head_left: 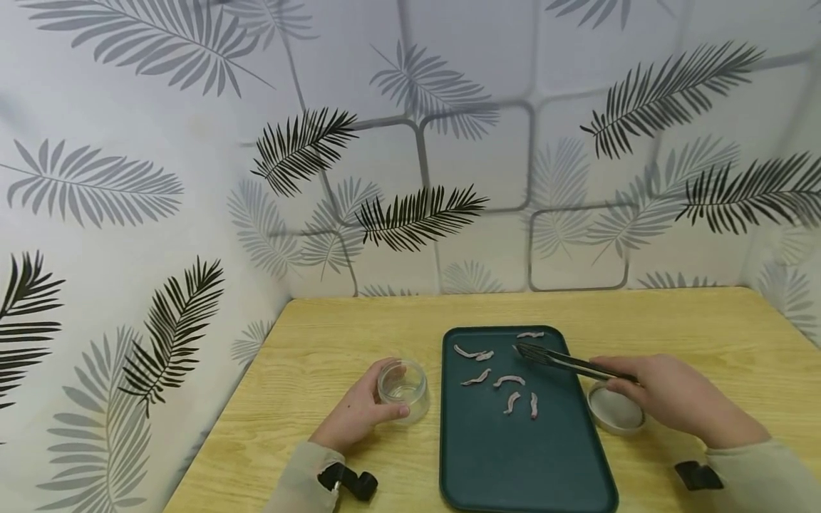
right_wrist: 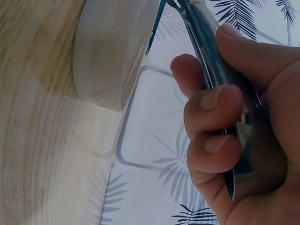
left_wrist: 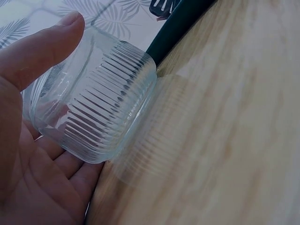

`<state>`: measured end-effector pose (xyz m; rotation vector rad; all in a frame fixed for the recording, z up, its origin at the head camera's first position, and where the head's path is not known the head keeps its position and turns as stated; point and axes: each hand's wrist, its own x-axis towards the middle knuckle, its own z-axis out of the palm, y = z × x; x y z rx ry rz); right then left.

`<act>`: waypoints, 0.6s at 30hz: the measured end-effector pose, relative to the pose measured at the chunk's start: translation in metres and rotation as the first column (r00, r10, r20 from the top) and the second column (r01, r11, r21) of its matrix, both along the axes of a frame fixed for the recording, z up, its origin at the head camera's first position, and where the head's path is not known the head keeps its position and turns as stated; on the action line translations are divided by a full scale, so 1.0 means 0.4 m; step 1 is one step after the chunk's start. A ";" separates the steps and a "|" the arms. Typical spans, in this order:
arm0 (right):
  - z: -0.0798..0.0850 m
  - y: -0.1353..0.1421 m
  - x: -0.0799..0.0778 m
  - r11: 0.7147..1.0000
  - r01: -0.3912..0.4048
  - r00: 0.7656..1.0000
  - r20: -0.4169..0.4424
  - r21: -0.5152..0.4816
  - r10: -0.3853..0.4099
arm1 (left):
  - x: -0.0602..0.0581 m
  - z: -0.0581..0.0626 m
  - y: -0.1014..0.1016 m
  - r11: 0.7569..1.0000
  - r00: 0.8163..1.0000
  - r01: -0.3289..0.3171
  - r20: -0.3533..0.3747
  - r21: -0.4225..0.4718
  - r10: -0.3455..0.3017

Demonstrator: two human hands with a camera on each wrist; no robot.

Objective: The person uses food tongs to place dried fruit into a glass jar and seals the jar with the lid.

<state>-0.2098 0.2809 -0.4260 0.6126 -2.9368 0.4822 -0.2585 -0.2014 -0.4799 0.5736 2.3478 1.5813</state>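
Note:
My left hand (head_left: 368,410) grips a clear glass jar (head_left: 410,410) on the table, left of the tray. The jar's ribbed side (left_wrist: 103,93) shows in the left wrist view, thumb on one side and fingers on the other. My right hand (head_left: 673,395) holds metal tongs (right_wrist: 215,61) with the fingers curled round the handles. The black slotted heads (head_left: 535,353) of the tongs are over the upper right part of a dark green tray (head_left: 526,470). Several thin, pale pinkish strips (head_left: 509,381) lie scattered on the tray's upper half. A pale bit shows at the tongs' tip.
A round whitish dish (head_left: 617,410) stands against the tray's right side, partly under my right hand. The light wooden table (head_left: 359,320) ends at a leaf-patterned wall covering (head_left: 474,157) behind and on the left.

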 end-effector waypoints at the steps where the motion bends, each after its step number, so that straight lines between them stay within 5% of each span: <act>1: 0.001 -0.002 0.001 1.000 0.004 1.000 -0.005 0.003 -0.004 | 0.000 -0.001 -0.001 1.000 1.000 0.002 -0.002 0.004 -0.002; 18: 0.044 -0.096 0.023 0.995 -0.095 0.994 -0.051 -0.009 0.095 | 0.001 -0.005 -0.001 1.000 1.000 0.009 0.018 0.009 -0.009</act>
